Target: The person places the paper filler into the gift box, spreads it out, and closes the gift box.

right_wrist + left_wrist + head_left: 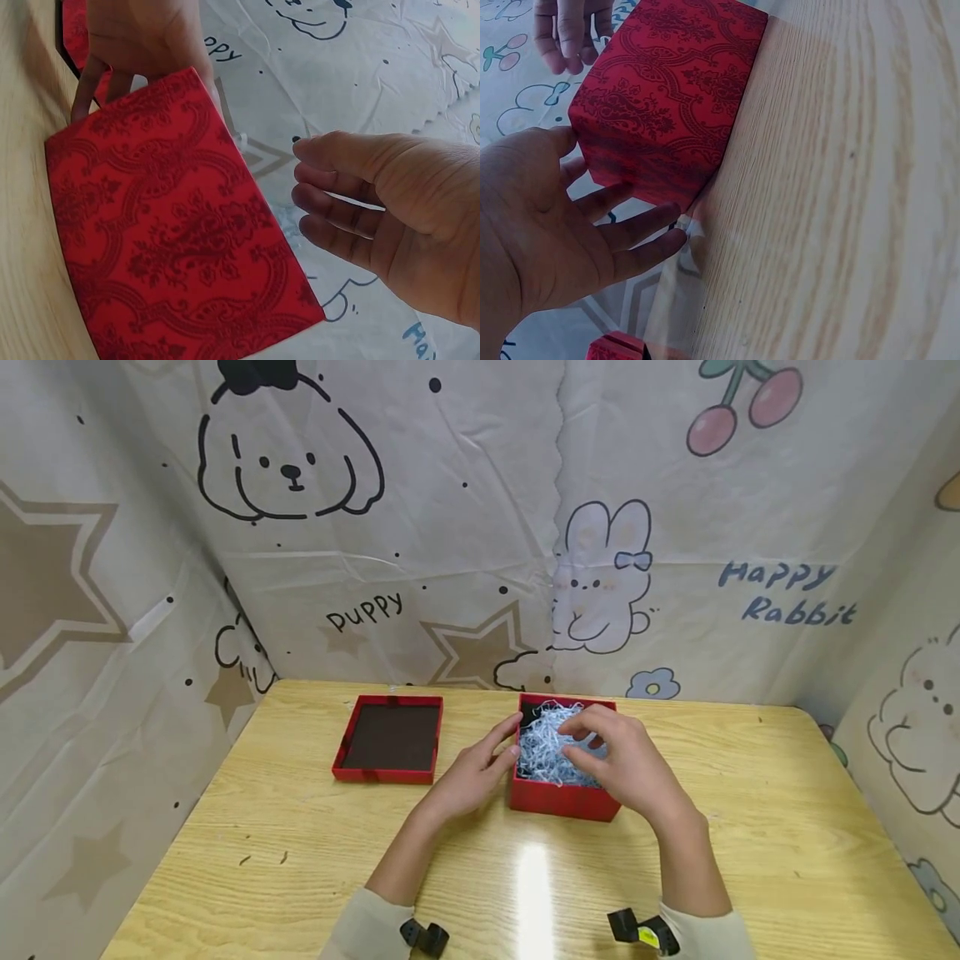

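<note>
A red box with a dark floral pattern stands on the table, filled with light blue shredded paper. My left hand rests against the box's left side, thumb at the top edge and fingers spread along the wall; the left wrist view shows these fingers extended. Over the shredded paper hovers my right hand, fingers loosely bent and thumb apart. In the right wrist view nothing shows between the right hand's thumb and fingers.
Left of the box lies a shallow red lid, its dark inside facing up. The wooden table ends at a cloth backdrop with cartoon prints. Small dark specks mark the table at the left front.
</note>
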A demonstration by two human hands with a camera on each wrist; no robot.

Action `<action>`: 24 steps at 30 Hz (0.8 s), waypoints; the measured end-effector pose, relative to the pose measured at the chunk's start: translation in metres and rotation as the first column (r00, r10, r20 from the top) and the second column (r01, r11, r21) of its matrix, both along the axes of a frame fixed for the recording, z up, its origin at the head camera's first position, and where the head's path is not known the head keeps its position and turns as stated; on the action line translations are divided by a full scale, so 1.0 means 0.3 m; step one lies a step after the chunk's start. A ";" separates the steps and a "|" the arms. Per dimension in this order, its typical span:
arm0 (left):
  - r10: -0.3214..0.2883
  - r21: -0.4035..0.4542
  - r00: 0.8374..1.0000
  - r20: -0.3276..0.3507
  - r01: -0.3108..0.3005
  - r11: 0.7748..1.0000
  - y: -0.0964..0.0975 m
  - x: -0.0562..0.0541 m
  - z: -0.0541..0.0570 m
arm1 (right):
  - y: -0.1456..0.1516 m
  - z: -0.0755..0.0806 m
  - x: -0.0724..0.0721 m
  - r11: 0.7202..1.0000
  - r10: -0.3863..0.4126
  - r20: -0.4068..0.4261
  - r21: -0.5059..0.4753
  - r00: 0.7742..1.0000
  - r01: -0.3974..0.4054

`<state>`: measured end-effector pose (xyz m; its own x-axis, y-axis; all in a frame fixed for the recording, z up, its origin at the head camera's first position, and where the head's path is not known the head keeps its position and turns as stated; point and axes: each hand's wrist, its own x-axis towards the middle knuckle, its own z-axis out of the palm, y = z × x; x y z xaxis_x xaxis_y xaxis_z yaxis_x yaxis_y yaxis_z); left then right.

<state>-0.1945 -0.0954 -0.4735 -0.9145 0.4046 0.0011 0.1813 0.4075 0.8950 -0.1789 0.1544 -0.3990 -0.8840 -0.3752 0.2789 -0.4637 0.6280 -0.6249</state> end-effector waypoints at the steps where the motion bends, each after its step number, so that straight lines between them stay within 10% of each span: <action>1: -0.001 -0.003 1.000 -0.001 0.001 1.000 0.001 -0.001 -0.001 | 0.008 -0.001 0.000 1.000 -0.011 0.004 0.003 1.000 0.011; 24: -0.011 0.008 1.000 -0.015 0.011 1.000 0.000 0.006 0.000 | 0.048 -0.072 -0.037 0.990 -0.112 0.060 0.093 0.992 0.107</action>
<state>-0.1928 -0.0955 -0.4734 -0.9099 0.4144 0.0181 0.1990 0.3978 0.8956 -0.1899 0.1688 -0.4207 -0.9363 -0.2960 0.1889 -0.3491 0.7275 -0.5907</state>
